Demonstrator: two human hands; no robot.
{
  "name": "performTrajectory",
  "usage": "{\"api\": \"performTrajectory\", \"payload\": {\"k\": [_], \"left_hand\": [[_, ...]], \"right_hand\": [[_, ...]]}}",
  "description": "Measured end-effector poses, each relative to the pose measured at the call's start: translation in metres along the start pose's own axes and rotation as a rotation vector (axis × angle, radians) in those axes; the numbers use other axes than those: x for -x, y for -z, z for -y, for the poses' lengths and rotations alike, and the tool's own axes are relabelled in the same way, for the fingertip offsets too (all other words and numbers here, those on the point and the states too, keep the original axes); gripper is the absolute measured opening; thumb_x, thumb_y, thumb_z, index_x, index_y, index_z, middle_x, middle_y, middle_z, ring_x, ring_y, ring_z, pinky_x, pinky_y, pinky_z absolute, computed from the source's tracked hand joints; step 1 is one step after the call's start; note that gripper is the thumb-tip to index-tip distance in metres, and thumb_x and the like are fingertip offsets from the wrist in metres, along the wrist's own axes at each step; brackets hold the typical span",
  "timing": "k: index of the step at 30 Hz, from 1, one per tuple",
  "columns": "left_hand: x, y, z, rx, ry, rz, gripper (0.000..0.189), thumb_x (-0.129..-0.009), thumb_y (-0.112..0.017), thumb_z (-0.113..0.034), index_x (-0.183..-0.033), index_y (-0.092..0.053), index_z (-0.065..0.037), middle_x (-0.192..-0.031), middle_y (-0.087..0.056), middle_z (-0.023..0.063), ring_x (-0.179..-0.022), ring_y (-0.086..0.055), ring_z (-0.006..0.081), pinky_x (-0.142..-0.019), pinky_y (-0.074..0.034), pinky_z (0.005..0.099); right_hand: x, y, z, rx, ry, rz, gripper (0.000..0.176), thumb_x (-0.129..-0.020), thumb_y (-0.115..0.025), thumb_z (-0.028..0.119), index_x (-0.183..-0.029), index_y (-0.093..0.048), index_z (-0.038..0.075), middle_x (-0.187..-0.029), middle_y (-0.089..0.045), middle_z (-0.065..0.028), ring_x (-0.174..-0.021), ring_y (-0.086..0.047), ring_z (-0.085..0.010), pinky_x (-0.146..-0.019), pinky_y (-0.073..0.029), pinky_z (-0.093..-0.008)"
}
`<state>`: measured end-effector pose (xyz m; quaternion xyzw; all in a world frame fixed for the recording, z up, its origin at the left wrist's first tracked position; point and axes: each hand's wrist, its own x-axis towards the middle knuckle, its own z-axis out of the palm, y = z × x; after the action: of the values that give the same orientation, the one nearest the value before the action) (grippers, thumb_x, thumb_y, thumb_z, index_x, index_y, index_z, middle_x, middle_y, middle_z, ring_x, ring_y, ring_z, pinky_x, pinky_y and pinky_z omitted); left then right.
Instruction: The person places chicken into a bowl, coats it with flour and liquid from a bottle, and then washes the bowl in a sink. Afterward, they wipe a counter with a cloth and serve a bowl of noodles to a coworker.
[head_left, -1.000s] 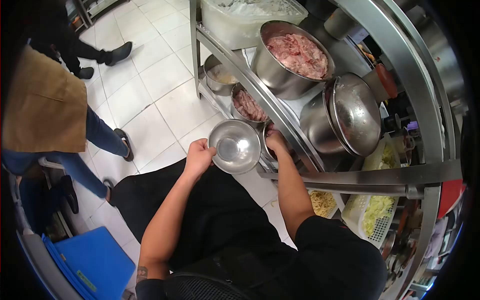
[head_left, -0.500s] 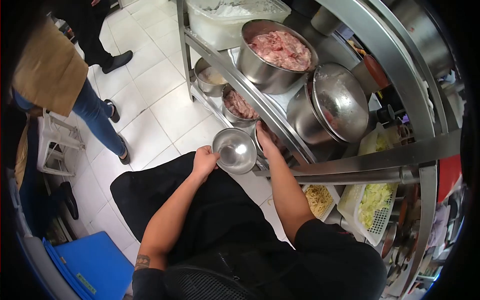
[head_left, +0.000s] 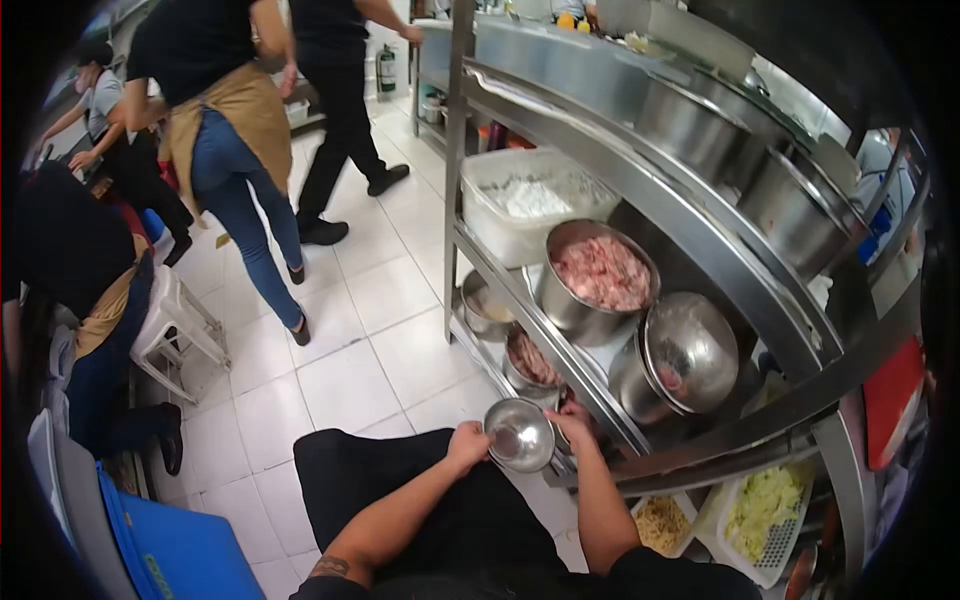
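A shiny round metal bowl (head_left: 520, 436) is held low in front of my body, its inside facing up toward me. My left hand (head_left: 467, 447) is closed on the bowl's left rim. At the opposite rim is my right hand (head_left: 572, 422), thumb against the edge and the other fingers partly hidden, close beside the rack's lower shelf. Just beyond the bowl stands a metal pot of ground meat (head_left: 533, 360) on that shelf. Behind it is another metal pot (head_left: 487, 303) with pale contents.
The metal rack (head_left: 560, 350) runs along my right. It bears a large pot of raw meat (head_left: 602, 272), a lidded pot (head_left: 690, 350) and a tub of white powder (head_left: 535, 190). Below are baskets of shredded cabbage (head_left: 765, 510) and noodles (head_left: 662, 525). Several people stand or sit left, near a white stool (head_left: 178, 310).
My view has tilted up, showing more of the kitchen and people. The right hand has come back from beside the shelf to the bowl's rim; the left hand still holds the bowl.
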<state>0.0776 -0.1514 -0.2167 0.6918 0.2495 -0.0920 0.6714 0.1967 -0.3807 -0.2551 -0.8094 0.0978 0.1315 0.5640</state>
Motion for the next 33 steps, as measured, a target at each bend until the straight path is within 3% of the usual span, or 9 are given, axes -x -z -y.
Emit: {"api": "performTrajectory", "payload": {"k": [4, 10, 12, 15, 19, 23, 26, 28, 33], "left_hand": [[-0.014, 0.003, 0.011, 0.041, -0.001, -0.016, 0.016, -0.080, -0.066, -0.010, -0.068, -0.057, -0.003, -0.056, -0.057, 0.0068, -0.047, -0.058, 0.0157, -0.046, -0.048, 0.0313], [-0.013, 0.005, 0.020, -0.074, 0.003, -0.109, 0.019, -0.077, -0.069, -0.018, -0.073, -0.064, 0.000, -0.064, -0.064, 0.0137, -0.058, -0.064, 0.0238, -0.058, -0.052, 0.0397], [-0.023, 0.007, 0.034, -0.241, -0.047, -0.175, 0.022, -0.076, -0.070, -0.020, -0.077, -0.066, 0.001, -0.069, -0.067, 0.0187, -0.069, -0.068, 0.0310, -0.065, -0.053, 0.0446], [-0.008, 0.003, 0.016, 0.033, -0.033, -0.099, 0.026, -0.077, -0.067, -0.019, -0.067, -0.056, 0.003, -0.059, -0.059, 0.0185, -0.059, -0.062, 0.0298, -0.061, -0.051, 0.0440], [-0.010, -0.005, 0.018, 0.067, -0.064, -0.105, 0.025, -0.077, -0.065, -0.015, -0.063, -0.051, 0.001, -0.055, -0.056, 0.0159, -0.053, -0.059, 0.0252, -0.055, -0.049, 0.0410], [-0.014, -0.001, 0.023, -0.088, -0.128, -0.229, 0.019, -0.076, -0.062, -0.008, -0.062, -0.049, -0.002, -0.054, -0.056, 0.0105, -0.047, -0.057, 0.0181, -0.048, -0.045, 0.0359], [-0.008, 0.002, 0.014, 0.073, -0.076, -0.199, 0.019, -0.076, -0.061, -0.008, -0.062, -0.049, -0.001, -0.053, -0.055, 0.0103, -0.047, -0.057, 0.0187, -0.048, -0.046, 0.0360], [-0.008, 0.001, 0.007, 0.045, -0.063, -0.149, 0.012, -0.079, -0.059, -0.002, -0.069, -0.053, -0.003, -0.061, -0.057, 0.0067, -0.051, -0.057, 0.0148, -0.047, -0.048, 0.0292], [-0.003, -0.001, 0.001, 0.093, -0.057, -0.128, 0.013, -0.079, -0.059, -0.002, -0.068, -0.052, -0.003, -0.061, -0.055, 0.0055, -0.050, -0.055, 0.0142, -0.047, -0.049, 0.0291]], "right_hand": [[0.007, -0.003, 0.013, -0.497, -0.284, -0.118, 0.032, -0.071, -0.085, 0.016, -0.088, -0.059, 0.012, -0.077, -0.056, 0.0021, -0.061, -0.052, -0.0110, -0.058, -0.042, -0.0263], [-0.029, -0.004, -0.049, -0.915, -0.086, -0.198, 0.033, -0.089, -0.064, 0.014, -0.122, -0.061, 0.007, -0.113, -0.065, -0.0064, -0.091, -0.062, -0.0176, -0.075, -0.052, -0.0292], [-0.006, -0.016, -0.026, -0.443, 0.084, -0.445, 0.030, -0.088, -0.063, 0.009, -0.117, -0.062, 0.001, -0.115, -0.064, -0.0096, -0.098, -0.063, -0.0201, -0.081, -0.053, -0.0297], [0.042, -0.038, 0.031, -0.399, 0.466, -0.062, 0.015, -0.080, -0.061, -0.001, -0.090, -0.055, 0.009, -0.082, -0.055, 0.0009, -0.066, -0.051, -0.0067, -0.053, -0.043, -0.0222], [0.055, -0.077, 0.037, -0.408, -0.010, 0.170, 0.016, -0.077, -0.068, 0.002, -0.091, -0.061, 0.005, -0.085, -0.061, -0.0072, -0.066, -0.060, -0.0135, -0.042, -0.047, -0.0248], [0.020, -0.046, 0.011, 0.055, 0.426, -0.080, 0.017, -0.088, -0.065, 0.010, -0.102, -0.066, 0.000, -0.094, -0.069, -0.0131, -0.083, -0.066, -0.0248, -0.074, -0.055, -0.0350], [-0.041, -0.023, -0.017, 0.017, 0.227, -0.363, 0.028, -0.086, -0.067, 0.015, -0.110, -0.065, 0.001, -0.102, -0.069, -0.0142, -0.091, -0.067, -0.0239, -0.085, -0.052, -0.0353], [-0.056, -0.016, -0.009, 0.667, -0.121, -0.345, 0.044, -0.086, -0.064, 0.026, -0.123, -0.061, 0.003, -0.124, -0.063, -0.0217, -0.115, -0.060, -0.0343, -0.098, -0.046, -0.0409], [-0.046, -0.013, 0.010, 0.759, -0.127, -0.054, 0.047, -0.088, -0.059, 0.029, -0.132, -0.057, 0.010, -0.138, -0.053, -0.0221, -0.128, -0.051, -0.0376, -0.105, -0.040, -0.0449]]}}
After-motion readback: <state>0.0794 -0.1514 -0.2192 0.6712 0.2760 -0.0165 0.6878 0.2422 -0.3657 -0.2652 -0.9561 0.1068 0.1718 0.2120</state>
